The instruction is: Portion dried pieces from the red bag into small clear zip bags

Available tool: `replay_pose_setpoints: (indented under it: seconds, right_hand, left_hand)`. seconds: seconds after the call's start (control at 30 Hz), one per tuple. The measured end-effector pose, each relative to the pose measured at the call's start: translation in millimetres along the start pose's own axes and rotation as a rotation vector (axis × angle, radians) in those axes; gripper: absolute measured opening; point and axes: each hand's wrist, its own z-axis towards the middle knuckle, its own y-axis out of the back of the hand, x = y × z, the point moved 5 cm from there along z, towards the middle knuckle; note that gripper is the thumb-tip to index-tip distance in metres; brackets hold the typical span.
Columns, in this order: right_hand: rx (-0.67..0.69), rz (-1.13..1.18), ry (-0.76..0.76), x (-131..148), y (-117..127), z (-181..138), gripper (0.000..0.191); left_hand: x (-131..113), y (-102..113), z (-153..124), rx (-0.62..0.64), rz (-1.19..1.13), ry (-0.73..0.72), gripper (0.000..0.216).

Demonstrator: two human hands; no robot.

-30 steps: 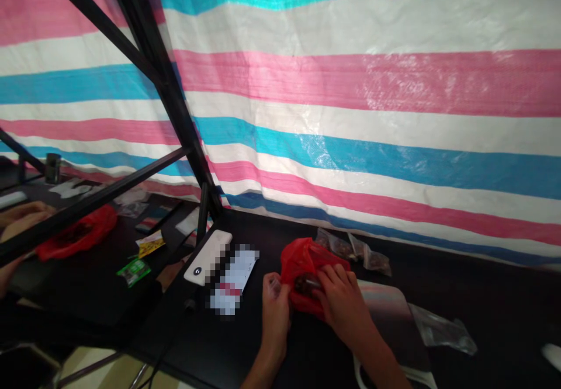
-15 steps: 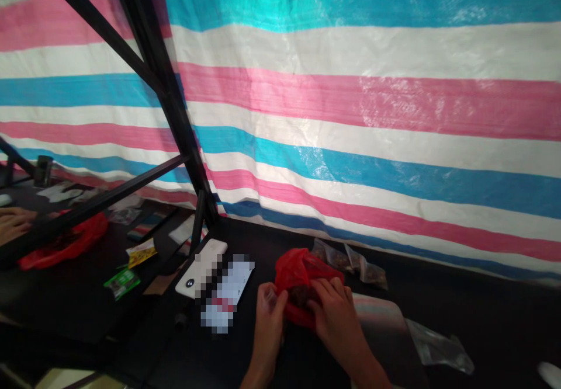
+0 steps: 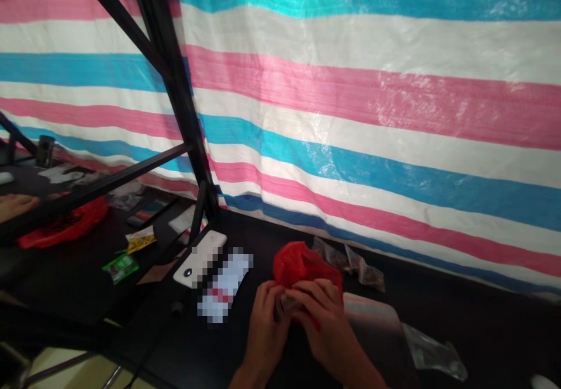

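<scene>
A red plastic bag (image 3: 293,262) stands bunched on the black table, just beyond both hands. My left hand (image 3: 266,314) is closed round a small clear plastic bag (image 3: 284,306), of which only a bit shows between the hands. My right hand (image 3: 319,310) meets it from the other side, its fingers bent over the mouth of the small bag, thumb underneath. Whatever the right fingertips hold is hidden. Part of the red bag shows behind and under the right hand.
Filled clear bags (image 3: 350,263) lie behind the red bag. A silvery flat sheet (image 3: 372,314) and a loose clear bag (image 3: 433,351) are to the right. To the left lie a white power bank-like block (image 3: 210,246) and a blurred phone (image 3: 225,287). A black frame post (image 3: 175,94) rises beyond.
My right hand has come out of the red bag and over to my left hand, at the small clear bag. The view has shifted slightly.
</scene>
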Motion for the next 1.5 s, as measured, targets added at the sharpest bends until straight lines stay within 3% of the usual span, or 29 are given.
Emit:
replay_pose_setpoints:
  seconds: [0.13,0.27,0.4,0.57,0.8,1.13,1.2,1.33,1.5]
  right_hand:
    - [-0.069,-0.138,0.21,18.6,-0.8,-3.0,0.051]
    - [-0.12,-0.158,0.229,18.4,4.1,-3.2,0.044]
    - [-0.102,-0.158,0.087,-0.3,12.1,-2.2,0.038]
    - [0.15,-0.174,-0.18,-28.3,5.6,-1.6,0.042]
    - [0.292,-0.158,-0.315,-34.2,-9.4,-2.4,0.041]
    - [0.381,-0.1,-0.428,-31.3,-17.6,-1.5,0.033]
    - [0.34,-0.042,-0.468,-32.7,-17.4,-1.9,0.032]
    - [0.239,0.135,-0.526,-39.7,-16.2,-4.2,0.03]
    - [0.118,0.288,-0.423,-35.6,-11.3,-4.1,0.033]
  left_hand:
    - [-1.5,3.4,-0.5,-0.026,0.002,-0.009,0.012]
    - [-4.8,4.1,0.7,-0.034,0.015,0.002,0.012]
    - [-8.4,7.5,2.3,-0.067,0.025,0.053,0.01]
    - [-12.1,27.7,-1.2,-0.301,0.078,0.195,0.016]
    - [-8.0,2.2,-1.9,-0.047,-0.16,0.459,0.018]
    - [0.7,-8.4,0.9,-0.129,-0.61,0.657,0.023]
    - [-0.7,-3.7,2.1,-0.144,-0.585,0.627,0.025]
    - [-5.3,7.6,3.9,-0.19,-0.411,0.434,0.02]
    - [-8.5,8.9,1.1,-0.108,-0.182,0.234,0.005]
